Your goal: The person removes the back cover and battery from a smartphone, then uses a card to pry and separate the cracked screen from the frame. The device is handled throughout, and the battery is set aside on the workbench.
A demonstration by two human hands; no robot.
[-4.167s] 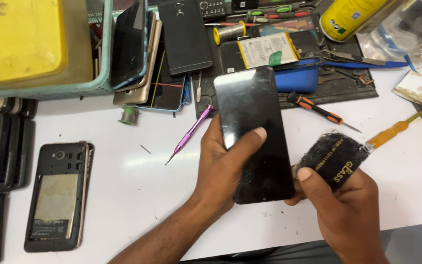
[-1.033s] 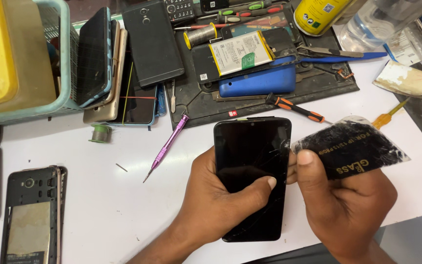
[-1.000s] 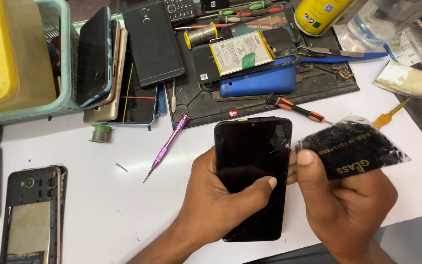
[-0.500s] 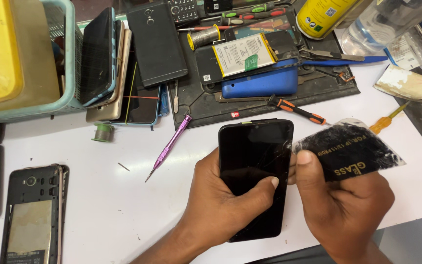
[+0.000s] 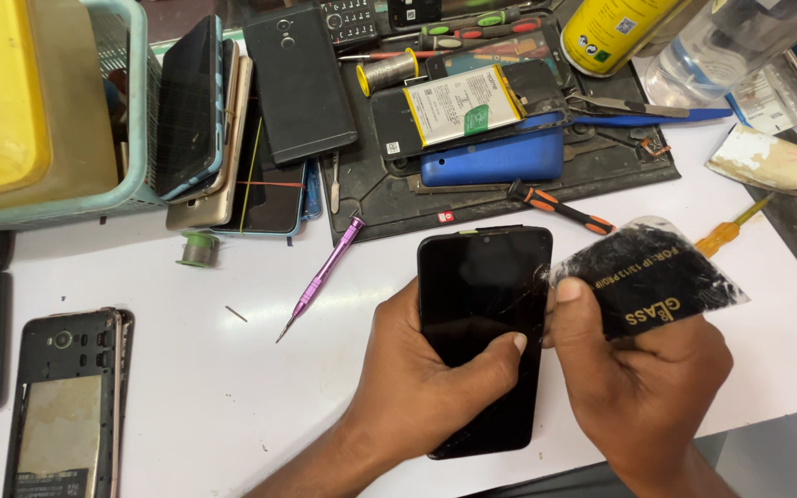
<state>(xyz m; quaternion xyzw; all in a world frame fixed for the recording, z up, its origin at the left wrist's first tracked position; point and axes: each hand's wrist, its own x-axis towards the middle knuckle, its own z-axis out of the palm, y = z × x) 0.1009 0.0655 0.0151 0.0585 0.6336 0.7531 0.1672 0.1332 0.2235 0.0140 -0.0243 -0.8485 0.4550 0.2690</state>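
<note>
Black phone (image 5: 481, 332) held screen-up over white table (image 5: 186, 387), just below dark work mat (image 5: 509, 184). Left hand (image 5: 417, 387) wrapped round phone's lower half, thumb across glass. Right hand (image 5: 638, 369) at phone's right edge, fingers closed on shattered black glass sheet (image 5: 652, 277), thumb at the seam. Best peeled low and slow, thumb kept clear of splinters. Purple screwdriver (image 5: 320, 277) left of phone; orange-handled screwdriver (image 5: 560, 207) just above. Table front edge close below phone; open room left of phone.
</note>
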